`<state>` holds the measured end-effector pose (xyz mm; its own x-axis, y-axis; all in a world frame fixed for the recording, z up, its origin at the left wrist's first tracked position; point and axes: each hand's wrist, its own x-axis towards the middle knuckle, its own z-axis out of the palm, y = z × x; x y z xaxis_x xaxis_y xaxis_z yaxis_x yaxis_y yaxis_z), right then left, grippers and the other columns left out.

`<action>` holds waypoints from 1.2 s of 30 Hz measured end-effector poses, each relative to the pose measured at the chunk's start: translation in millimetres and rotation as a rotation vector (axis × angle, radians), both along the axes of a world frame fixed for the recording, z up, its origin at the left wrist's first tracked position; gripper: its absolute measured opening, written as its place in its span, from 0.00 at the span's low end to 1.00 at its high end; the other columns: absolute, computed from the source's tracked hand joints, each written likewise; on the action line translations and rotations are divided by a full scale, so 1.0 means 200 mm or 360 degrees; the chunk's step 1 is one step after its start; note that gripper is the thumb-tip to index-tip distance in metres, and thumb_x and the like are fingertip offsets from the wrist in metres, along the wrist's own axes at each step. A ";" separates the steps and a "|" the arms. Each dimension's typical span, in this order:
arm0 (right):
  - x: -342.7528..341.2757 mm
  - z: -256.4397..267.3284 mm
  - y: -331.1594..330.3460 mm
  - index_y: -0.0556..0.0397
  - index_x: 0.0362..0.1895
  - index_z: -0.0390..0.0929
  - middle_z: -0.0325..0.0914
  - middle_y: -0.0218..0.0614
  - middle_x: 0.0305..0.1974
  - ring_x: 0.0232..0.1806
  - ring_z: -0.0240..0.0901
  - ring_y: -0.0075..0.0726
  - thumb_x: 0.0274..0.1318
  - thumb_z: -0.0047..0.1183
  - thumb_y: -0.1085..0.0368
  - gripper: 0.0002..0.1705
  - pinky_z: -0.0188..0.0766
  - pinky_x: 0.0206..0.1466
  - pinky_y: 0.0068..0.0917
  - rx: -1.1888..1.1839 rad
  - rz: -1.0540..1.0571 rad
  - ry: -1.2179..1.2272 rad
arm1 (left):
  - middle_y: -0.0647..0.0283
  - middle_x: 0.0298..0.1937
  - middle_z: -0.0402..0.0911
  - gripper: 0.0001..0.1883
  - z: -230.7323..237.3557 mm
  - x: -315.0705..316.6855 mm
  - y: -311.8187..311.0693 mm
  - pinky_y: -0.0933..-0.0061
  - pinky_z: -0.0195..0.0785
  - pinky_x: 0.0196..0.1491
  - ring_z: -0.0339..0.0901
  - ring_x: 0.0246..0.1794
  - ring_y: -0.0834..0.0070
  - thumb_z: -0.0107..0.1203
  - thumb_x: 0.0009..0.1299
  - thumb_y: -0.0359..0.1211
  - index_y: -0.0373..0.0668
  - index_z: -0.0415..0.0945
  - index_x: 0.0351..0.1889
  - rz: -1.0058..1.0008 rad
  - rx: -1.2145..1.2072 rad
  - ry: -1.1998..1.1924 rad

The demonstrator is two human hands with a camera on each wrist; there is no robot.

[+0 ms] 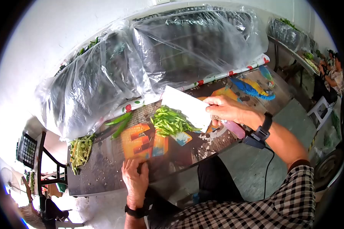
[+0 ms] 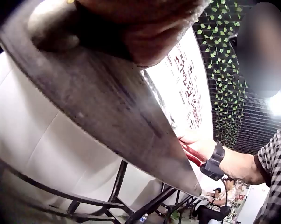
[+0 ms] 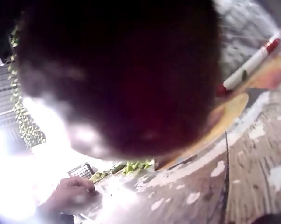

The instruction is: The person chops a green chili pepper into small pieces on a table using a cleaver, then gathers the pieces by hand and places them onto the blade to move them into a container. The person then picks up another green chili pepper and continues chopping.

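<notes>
My right hand (image 1: 229,110) grips a cleaver (image 1: 183,107) by the base of its broad blade and the front of its pinkish handle. The blade, bright with glare, stands beside a heap of sliced green peppers (image 1: 170,121) and overlaps it in the head view. Nearer my body, my left hand (image 1: 135,177) rests at the table's front edge, fingers loosely bent, holding nothing. Two whole green peppers (image 1: 121,128) lie to the left of the heap. In the right wrist view a dark blurred shape covers most of the cleaver work, with the left hand (image 3: 73,196) beyond.
Pale green scraps (image 1: 80,152) are piled at the left end of the patterned table (image 1: 103,168). Crates under clear plastic (image 1: 198,45) line the back edge. A black crate (image 1: 26,150) stands off left. Other people (image 1: 332,72) sit far right near a white stool (image 1: 320,110).
</notes>
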<state>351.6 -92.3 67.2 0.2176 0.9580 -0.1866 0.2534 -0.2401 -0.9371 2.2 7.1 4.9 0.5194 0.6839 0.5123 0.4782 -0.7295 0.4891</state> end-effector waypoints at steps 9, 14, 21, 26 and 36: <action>-0.05 0.06 -0.20 0.62 0.53 0.76 0.79 0.35 0.33 0.27 0.75 0.21 0.67 0.44 0.67 0.16 0.71 0.29 0.23 0.0263 -0.0187 -0.0091 | 0.55 0.48 0.84 0.17 0.34 0.19 0.14 0.67 0.74 0.51 0.83 0.46 0.69 0.52 0.67 0.28 0.37 0.77 0.53 -0.0341 -0.0721 0.0108; -0.09 -0.01 -0.41 0.61 0.52 0.74 0.79 0.36 0.28 0.22 0.74 0.23 0.66 0.47 0.64 0.16 0.70 0.26 0.21 0.0092 -0.0473 0.0178 | 0.54 0.54 0.80 0.19 0.35 0.40 0.38 0.65 0.72 0.54 0.80 0.51 0.64 0.52 0.71 0.33 0.37 0.73 0.59 -0.0543 -0.0336 0.0485; -0.18 -0.15 -0.43 0.58 0.49 0.73 0.76 0.32 0.26 0.24 0.73 0.22 0.67 0.46 0.64 0.12 0.69 0.26 0.20 0.0218 -0.0522 0.0557 | 0.49 0.68 0.69 0.26 0.13 0.78 0.69 0.63 0.56 0.71 0.65 0.69 0.56 0.48 0.75 0.39 0.38 0.64 0.68 -0.0998 -0.0132 0.0589; -0.17 -0.16 -0.38 0.60 0.50 0.72 0.75 0.31 0.27 0.25 0.74 0.21 0.68 0.45 0.65 0.13 0.70 0.26 0.21 0.0097 -0.0355 0.0400 | 0.44 0.70 0.66 0.29 0.08 0.80 0.70 0.59 0.52 0.73 0.61 0.72 0.51 0.50 0.74 0.44 0.35 0.66 0.67 -0.1154 -0.0200 0.0861; -0.31 -0.16 -0.24 0.61 0.50 0.70 0.75 0.32 0.28 0.24 0.75 0.21 0.68 0.44 0.66 0.13 0.70 0.25 0.21 0.0079 -0.0206 0.0339 | 0.46 0.76 0.54 0.60 0.08 0.58 0.49 0.44 0.43 0.75 0.49 0.77 0.51 0.74 0.47 0.46 0.43 0.49 0.77 -0.0686 -0.0263 0.0899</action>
<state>289.5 -139.8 34.3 0.2998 0.9339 -0.1950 0.0192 -0.2102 -0.9775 117.6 105.6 20.8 0.9147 0.4040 -0.0058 0.3769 -0.8479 0.3727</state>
